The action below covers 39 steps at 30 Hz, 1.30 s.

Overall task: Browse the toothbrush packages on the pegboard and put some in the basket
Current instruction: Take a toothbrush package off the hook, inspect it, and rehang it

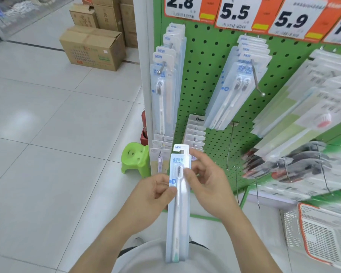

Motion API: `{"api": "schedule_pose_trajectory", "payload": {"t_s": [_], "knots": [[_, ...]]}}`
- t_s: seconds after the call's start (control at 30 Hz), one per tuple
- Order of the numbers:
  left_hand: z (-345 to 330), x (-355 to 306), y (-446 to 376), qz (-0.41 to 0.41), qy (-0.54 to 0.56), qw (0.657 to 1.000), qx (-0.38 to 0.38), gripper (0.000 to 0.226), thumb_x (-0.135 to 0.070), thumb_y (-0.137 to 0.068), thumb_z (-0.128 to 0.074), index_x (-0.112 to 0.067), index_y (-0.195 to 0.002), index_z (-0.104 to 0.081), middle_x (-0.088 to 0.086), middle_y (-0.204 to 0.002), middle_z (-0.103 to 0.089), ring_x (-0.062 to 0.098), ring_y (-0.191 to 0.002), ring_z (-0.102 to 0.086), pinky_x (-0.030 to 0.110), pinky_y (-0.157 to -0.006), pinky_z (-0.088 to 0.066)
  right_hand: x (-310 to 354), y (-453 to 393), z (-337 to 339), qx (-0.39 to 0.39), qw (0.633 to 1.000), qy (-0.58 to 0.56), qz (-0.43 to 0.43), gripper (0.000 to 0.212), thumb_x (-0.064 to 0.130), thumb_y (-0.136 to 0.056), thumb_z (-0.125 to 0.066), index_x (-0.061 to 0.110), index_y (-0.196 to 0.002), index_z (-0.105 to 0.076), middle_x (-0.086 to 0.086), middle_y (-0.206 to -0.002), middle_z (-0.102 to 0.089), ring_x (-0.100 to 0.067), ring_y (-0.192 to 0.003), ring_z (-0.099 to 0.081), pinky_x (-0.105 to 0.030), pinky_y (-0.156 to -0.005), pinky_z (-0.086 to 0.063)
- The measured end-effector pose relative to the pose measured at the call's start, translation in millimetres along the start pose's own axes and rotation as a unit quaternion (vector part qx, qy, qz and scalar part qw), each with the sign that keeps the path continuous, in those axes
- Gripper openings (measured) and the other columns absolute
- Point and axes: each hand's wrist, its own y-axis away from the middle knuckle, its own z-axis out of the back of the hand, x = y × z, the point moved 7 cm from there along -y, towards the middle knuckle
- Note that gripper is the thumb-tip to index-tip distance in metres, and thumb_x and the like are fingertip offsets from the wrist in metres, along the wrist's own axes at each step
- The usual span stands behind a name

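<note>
We read "2.8", "5.5" and "5.9" on the price tags (pixel 242 13) at upper right, and "NEW" on the held toothbrush package (pixel 178 203) and the hanging packages (pixel 163 79).

The pegboard (pixel 209 62) is carrying hanging packages (pixel 163 91) at upper right, while boxes (pixel 93 48) and a stool (pixel 135 158) are sitting on the floor (pixel 47 134) at left.

Pegboard (pixel 209 62) green, black hole grid. Above it, price tags (pixel 242 13) white, black numerals, orange panels, yellow strips. Left of pegboard: lime-green stool (pixel 135 157), brown cardboard boxes (pixel 93 47). Held toothbrush package (pixel 178 203) clear pale blue, white brush, green handle tip. Basket (pixel 321 235) right of pegboard base: white mesh, orange rim.
</note>
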Motion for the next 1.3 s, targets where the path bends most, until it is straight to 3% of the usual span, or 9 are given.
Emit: {"api": "schedule_pose_trajectory", "payload": {"t_s": [0.13, 0.37, 0.47, 0.6, 0.7, 0.87, 1.03, 1.17, 1.3], "knots": [[-6, 11, 6, 0.029, -0.039, 0.997, 0.062, 0.02, -0.005, -0.103, -0.05, -0.011, -0.12, -0.059, 0.005, -0.09, -0.077, 0.02, -0.086, -0.074, 0.042, -0.083, -0.061, -6, 4, -6, 0.034, 0.999, 0.023, -0.023, 0.069, 0.001, -0.09, -0.067, 0.051, -0.132, -0.044, 0.014, -0.082, -0.064, -0.004, -0.071, -0.057, -0.018, -0.06, -0.046], [-10, 14, 12, 0.011, -0.069, 0.992, 0.101, 0.037, -0.001, -0.101, -0.049, -0.023, -0.13, -0.048, -0.002, -0.109, -0.076, 0.038, -0.092, -0.065, 0.048, -0.09, -0.054, -17, 3, -5, 0.047, 0.998, -0.015, -0.049, 0.076, -0.001, -0.085, -0.072, 0.048, -0.136, -0.045, 0.002, -0.085, -0.068, -0.013, -0.07, -0.063, -0.036, -0.065, -0.056], [-20, 19, 19, 0.034, -0.058, 0.986, 0.151, 0.044, 0.0, -0.1, -0.05, -0.031, -0.131, -0.046, 0.0, -0.107, -0.076, 0.024, -0.084, -0.069, 0.042, -0.09, -0.058, -20, 1, 7, -0.012, 0.997, -0.061, -0.037, 0.067, -0.005, -0.086, -0.072, 0.036, -0.136, -0.052, -0.007, -0.087, -0.069, -0.018, -0.068, -0.06, -0.032, -0.056, -0.051], [-23, 23, 19, 0.032, -0.026, 0.992, 0.123, 0.038, 0.006, -0.098, -0.049, -0.018, -0.127, -0.049, 0.01, -0.107, -0.076, 0.037, -0.093, -0.07, 0.041, -0.087, -0.059, -31, 7, 2, 0.021, 0.994, -0.093, -0.05, 0.037, 0.012, -0.088, -0.074, 0.028, -0.121, -0.067, -0.015, -0.088, -0.074, -0.034, -0.072, -0.063, -0.036, -0.055, -0.053], [-19, 26, 16, 0.033, -0.002, 0.996, 0.087, 0.031, 0.006, -0.098, -0.05, -0.011, -0.124, -0.054, 0.013, -0.106, -0.076, 0.04, -0.098, -0.069, 0.042, -0.086, -0.059, -31, 9, 6, -0.006, 0.993, -0.108, -0.048, 0.021, 0.005, -0.088, -0.075, 0.015, -0.107, -0.073, -0.018, -0.083, -0.074, -0.035, -0.07, -0.062, -0.04, -0.049, -0.057], [-13, 30, 11, 0.049, 0.001, 0.997, 0.059, 0.021, 0.0, -0.1, -0.055, -0.011, -0.111, -0.069, 0.014, -0.097, -0.077, 0.023, -0.084, -0.072, 0.039, -0.079, -0.06, -40, 8, 21, -0.115, 0.978, -0.162, -0.068, 0.019, 0.001, -0.089, -0.072, 0.011, -0.106, -0.072, -0.019, -0.081, -0.074, -0.029, -0.068, -0.066, -0.037, -0.051, -0.058], [-8, 31, 11, 0.039, 0.007, 0.999, 0.026, 0.02, -0.002, -0.099, -0.057, -0.014, -0.107, -0.072, 0.018, -0.092, -0.075, 0.026, -0.079, -0.065, 0.048, -0.077, -0.055, -37, 12, 15, -0.03, 0.977, -0.189, -0.098, 0.032, 0.009, -0.082, -0.074, 0.008, -0.113, -0.065, -0.018, -0.088, -0.077, -0.029, -0.071, -0.074, -0.037, -0.051, -0.06], [-10, 28, 16, 0.027, 0.019, 0.999, 0.034, 0.024, 0.001, -0.101, -0.052, -0.01, -0.114, -0.068, 0.0, -0.09, -0.077, 0.011, -0.082, -0.069, 0.02, -0.074, -0.051, -35, 12, 22, -0.063, 0.974, -0.196, -0.097, 0.034, 0.005, -0.08, -0.076, 0.004, -0.111, -0.064, -0.016, -0.081, -0.075, -0.025, -0.066, -0.073, -0.035, -0.047, -0.059], [-11, 29, 19, 0.049, 0.049, 0.995, 0.068, 0.019, -0.006, -0.102, -0.052, -0.003, -0.115, -0.067, 0.012, -0.092, -0.077, 0.033, -0.087, -0.075, 0.034, -0.072, -0.061, -40, 13, 25, -0.109, 0.967, -0.207, -0.106, 0.03, -0.004, -0.085, -0.073, 0.002, -0.112, -0.065, -0.013, -0.076, -0.075, -0.023, -0.062, -0.073, -0.032, -0.046, -0.058]]}}
